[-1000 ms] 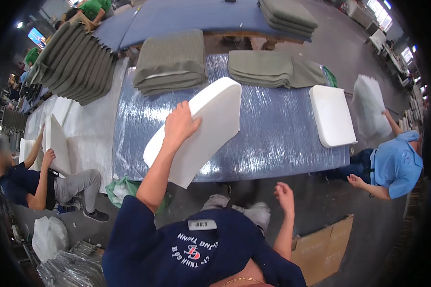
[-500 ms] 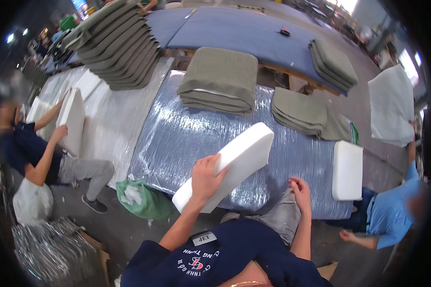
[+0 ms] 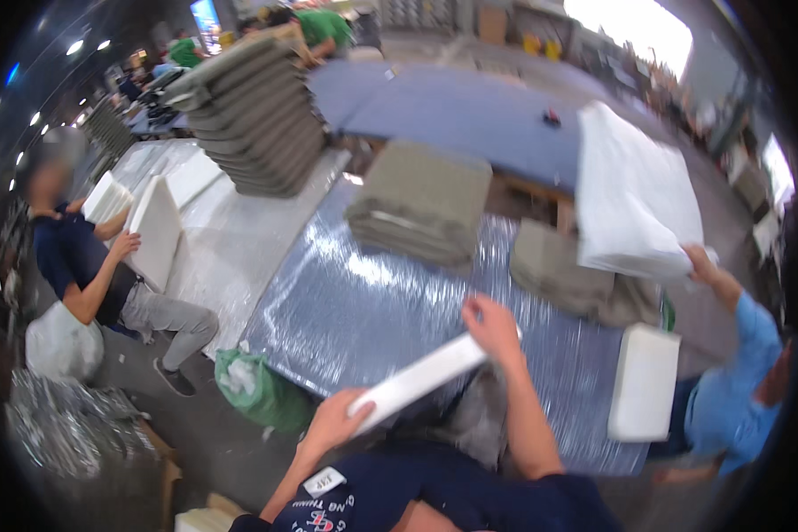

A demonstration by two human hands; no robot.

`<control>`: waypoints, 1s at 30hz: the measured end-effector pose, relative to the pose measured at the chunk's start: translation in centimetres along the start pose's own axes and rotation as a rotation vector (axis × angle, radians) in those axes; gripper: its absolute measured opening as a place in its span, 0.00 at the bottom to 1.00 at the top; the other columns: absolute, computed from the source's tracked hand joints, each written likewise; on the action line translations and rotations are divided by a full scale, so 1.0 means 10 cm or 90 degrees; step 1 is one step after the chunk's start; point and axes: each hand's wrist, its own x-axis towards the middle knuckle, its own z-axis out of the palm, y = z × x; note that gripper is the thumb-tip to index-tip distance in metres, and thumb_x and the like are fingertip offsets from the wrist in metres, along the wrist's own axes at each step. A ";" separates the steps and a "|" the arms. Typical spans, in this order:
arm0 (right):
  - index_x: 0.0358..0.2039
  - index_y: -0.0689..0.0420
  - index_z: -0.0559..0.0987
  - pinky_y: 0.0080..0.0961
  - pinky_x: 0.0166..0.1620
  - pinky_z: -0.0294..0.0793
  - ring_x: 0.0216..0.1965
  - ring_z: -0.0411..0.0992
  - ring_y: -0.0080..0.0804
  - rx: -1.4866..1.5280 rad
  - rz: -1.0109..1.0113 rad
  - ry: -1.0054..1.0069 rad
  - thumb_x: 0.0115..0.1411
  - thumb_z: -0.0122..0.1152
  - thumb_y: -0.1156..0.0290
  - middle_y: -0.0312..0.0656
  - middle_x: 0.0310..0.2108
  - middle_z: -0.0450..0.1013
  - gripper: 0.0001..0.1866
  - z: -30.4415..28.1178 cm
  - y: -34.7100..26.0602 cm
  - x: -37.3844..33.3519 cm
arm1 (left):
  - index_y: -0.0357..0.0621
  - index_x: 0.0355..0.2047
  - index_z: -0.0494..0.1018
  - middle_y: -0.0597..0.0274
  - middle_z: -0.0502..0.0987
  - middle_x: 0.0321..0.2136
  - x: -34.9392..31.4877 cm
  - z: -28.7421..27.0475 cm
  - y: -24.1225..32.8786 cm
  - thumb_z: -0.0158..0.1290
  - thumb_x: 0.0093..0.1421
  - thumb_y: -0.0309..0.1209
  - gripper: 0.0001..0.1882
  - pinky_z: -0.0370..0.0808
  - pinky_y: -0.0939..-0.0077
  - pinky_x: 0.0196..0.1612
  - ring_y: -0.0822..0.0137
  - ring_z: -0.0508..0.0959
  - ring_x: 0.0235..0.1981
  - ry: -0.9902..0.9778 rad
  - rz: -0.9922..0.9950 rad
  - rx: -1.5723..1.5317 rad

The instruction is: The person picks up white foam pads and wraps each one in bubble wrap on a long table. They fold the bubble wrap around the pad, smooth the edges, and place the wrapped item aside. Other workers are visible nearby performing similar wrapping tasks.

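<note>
A white foam cushion block (image 3: 421, 377) is tilted edge-up in front of me, its right end higher and farther away. My left hand (image 3: 332, 420) grips its near left end, fingers wrapped over the edge. My right hand (image 3: 494, 328) is at the far right end, its fingers curled together just beyond the foam. Whether anything is pinched in them is too small to make out. Below lies a blue plastic-wrapped table surface (image 3: 328, 310). Another white foam block (image 3: 645, 381) rests at its right edge.
Folded grey-green covers (image 3: 421, 199) and a lower pile (image 3: 559, 266) lie across the table. A tall cover stack (image 3: 248, 115) stands far left. A green sack (image 3: 262, 390) sits by the front edge. One co-worker (image 3: 84, 248) handles foam; another (image 3: 727, 372) lifts a white sheet (image 3: 638, 191).
The foam block has turned narrow edge up and lowered. My right hand has moved up from beside my lap to its far end. The right co-worker's white sheet has swung leftward over the table.
</note>
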 end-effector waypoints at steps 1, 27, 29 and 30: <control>0.42 0.56 0.82 0.37 0.46 0.76 0.42 0.78 0.43 0.042 -0.008 0.018 0.58 0.60 0.61 0.45 0.39 0.80 0.15 -0.05 -0.10 -0.02 | 0.39 0.47 0.77 0.48 0.80 0.42 -0.11 0.02 -0.03 0.56 0.61 0.40 0.19 0.74 0.62 0.49 0.48 0.79 0.45 0.028 -0.019 0.001; 0.50 0.54 0.80 0.38 0.52 0.73 0.47 0.76 0.47 0.031 0.230 -0.108 0.58 0.60 0.53 0.48 0.47 0.78 0.24 -0.47 0.30 -0.43 | 0.33 0.37 0.79 0.58 0.81 0.33 -0.59 0.62 -0.35 0.46 0.66 0.29 0.13 0.72 0.76 0.43 0.71 0.77 0.35 0.172 -0.178 -0.383; 0.47 0.56 0.81 0.38 0.49 0.74 0.43 0.77 0.48 0.057 0.222 -0.118 0.58 0.60 0.53 0.49 0.43 0.79 0.23 -0.48 0.31 -0.41 | 0.33 0.34 0.80 0.56 0.82 0.32 -0.60 0.60 -0.37 0.45 0.66 0.29 0.15 0.72 0.76 0.42 0.70 0.78 0.34 0.191 -0.137 -0.328; 0.45 0.56 0.82 0.38 0.47 0.75 0.42 0.78 0.48 0.070 0.219 -0.122 0.58 0.60 0.53 0.50 0.41 0.80 0.22 -0.49 0.30 -0.38 | 0.32 0.31 0.80 0.55 0.82 0.31 -0.57 0.60 -0.36 0.45 0.66 0.29 0.16 0.72 0.75 0.41 0.69 0.78 0.33 0.212 -0.107 -0.326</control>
